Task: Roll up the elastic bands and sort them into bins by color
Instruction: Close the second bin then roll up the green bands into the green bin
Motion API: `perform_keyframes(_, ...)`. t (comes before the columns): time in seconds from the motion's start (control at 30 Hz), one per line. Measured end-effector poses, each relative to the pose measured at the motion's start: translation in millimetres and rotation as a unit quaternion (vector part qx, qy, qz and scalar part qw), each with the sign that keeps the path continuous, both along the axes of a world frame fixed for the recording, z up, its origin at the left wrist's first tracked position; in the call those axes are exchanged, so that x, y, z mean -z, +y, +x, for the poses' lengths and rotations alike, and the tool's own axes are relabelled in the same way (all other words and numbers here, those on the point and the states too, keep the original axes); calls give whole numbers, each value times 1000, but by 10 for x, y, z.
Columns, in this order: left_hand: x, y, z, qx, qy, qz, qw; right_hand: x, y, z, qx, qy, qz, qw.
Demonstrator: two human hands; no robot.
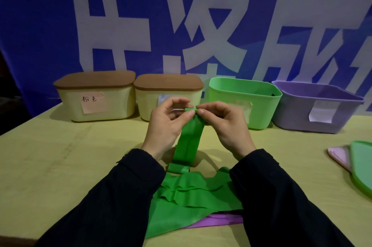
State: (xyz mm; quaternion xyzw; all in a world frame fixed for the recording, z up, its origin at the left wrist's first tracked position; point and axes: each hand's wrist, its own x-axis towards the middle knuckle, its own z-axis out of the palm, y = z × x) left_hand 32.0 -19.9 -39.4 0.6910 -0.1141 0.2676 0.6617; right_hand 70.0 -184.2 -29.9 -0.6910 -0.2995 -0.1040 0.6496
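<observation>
**Green band pinched at its top end between both hands**

Between your hands, raised above the table (50, 166), the green elastic band (190, 140) hangs as a flat strip. Your left hand (167, 124) pinches its top end with thumb and forefinger, and your right hand (223, 124) pinches the same end from the other side, fingertips nearly meeting over a small rolled edge. The strip runs down toward you, between your dark sleeves (281, 196), and spreads into a loose rumpled heap on the table, lying over a purple band (219, 221) (only its edge shows beneath the green).

Beyond your hands stands a row of four bins. Past your left hand are two cream bins with brown lids (96, 103) (161, 103), the outer one bearing a pink handwritten note. Just behind your right hand is the open green bin (261, 109), and further right the open purple bin (306, 114). Well right of your right hand, a green lid (362, 166) lies partly over a pink lid (340, 156).
</observation>
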Motion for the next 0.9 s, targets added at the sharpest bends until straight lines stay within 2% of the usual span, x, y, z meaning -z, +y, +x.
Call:
perform_keyframes(0.1,-83,76,-27,22,27,32,999,-67,-49,-47,-6,-26,9,1000)
perform_keyframes(0.3,-298,167,-119,89,-7,41,995,-210,-62,-96,-54,-16,26,998)
perform_keyframes(0.4,-313,199,-81,111,16,58,992,-211,-80,-95,-30,-35,24,999)
perform_keyframes(0.53,-259,124,-53,86,1,39,996,-154,-75,-58,-19,-13,5,1000)
perform_keyframes(0.63,-214,79,-54,63,-11,35,997,-130,-25,-98,-41,30,32,998)
perform_keyframes(0.9,-113,71,-53,43,4,28,999,-87,-8,-104,2,3,12,1000)
